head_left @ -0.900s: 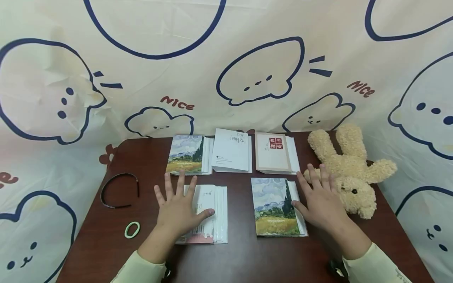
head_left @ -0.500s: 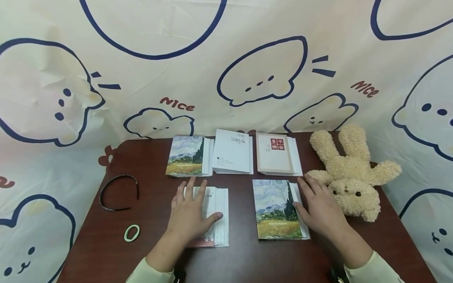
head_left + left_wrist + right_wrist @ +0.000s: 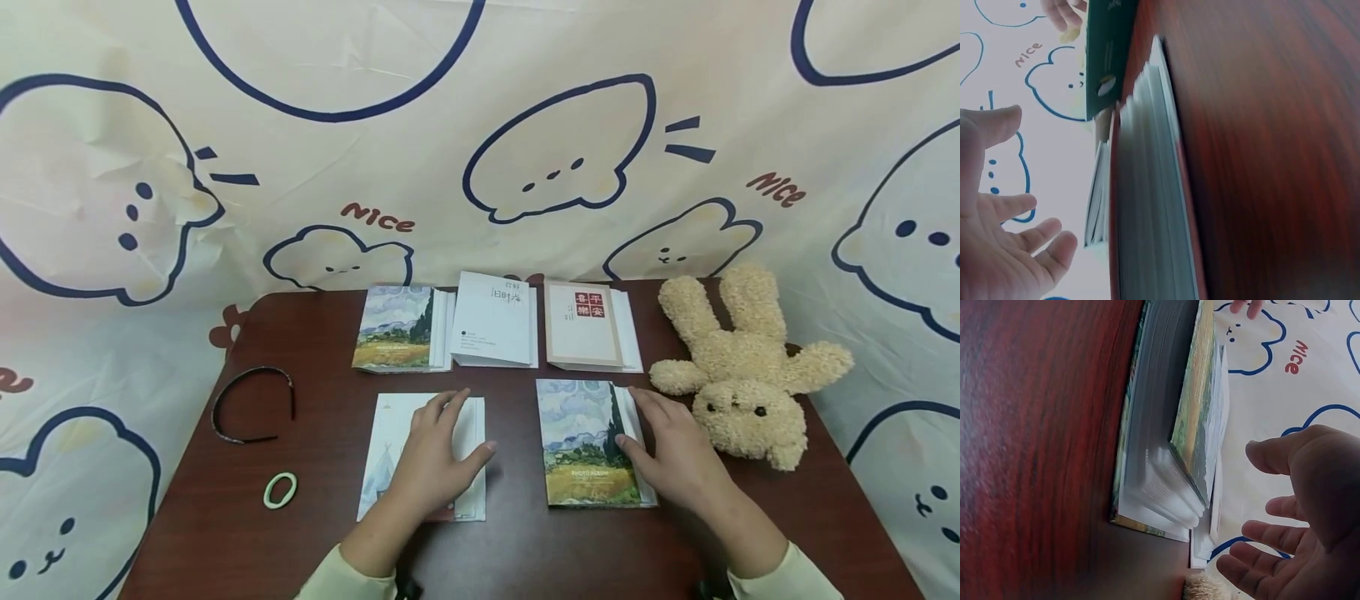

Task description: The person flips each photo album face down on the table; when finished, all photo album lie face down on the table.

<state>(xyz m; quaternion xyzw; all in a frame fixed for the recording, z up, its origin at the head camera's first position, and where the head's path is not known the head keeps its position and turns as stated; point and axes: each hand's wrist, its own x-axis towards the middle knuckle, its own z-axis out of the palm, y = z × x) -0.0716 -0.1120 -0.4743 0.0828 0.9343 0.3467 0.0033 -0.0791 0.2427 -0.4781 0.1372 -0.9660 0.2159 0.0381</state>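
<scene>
My left hand (image 3: 435, 462) hovers over a pale photo album (image 3: 386, 425) at the front left, its thumb spread toward the page edges. In the left wrist view, a gap shows between that hand's fingers (image 3: 1041, 234) and the album's pages (image 3: 1147, 187). A second photo album (image 3: 581, 450), with a painted landscape cover, lies at the front right. My right hand (image 3: 678, 450) hangs over its right edge, thumb and fingers apart. The right wrist view shows this album's cover (image 3: 1194, 406) raised at an angle above its pages, with the right hand's fingers (image 3: 1266, 537) clear of it.
Along the back of the table (image 3: 510, 558) lie a landscape album (image 3: 393, 325), a white album (image 3: 491, 321) and a beige album (image 3: 581, 325). A plush toy (image 3: 746, 367) lies at right. At left are a dark headband (image 3: 217, 408) and a pale green ring (image 3: 280, 491).
My left hand has moved right across the pale album, with its fingers drawn closer together, uncovering more of the cover's left side. The right hand's fingers came together slightly; it otherwise stays by the landscape album.
</scene>
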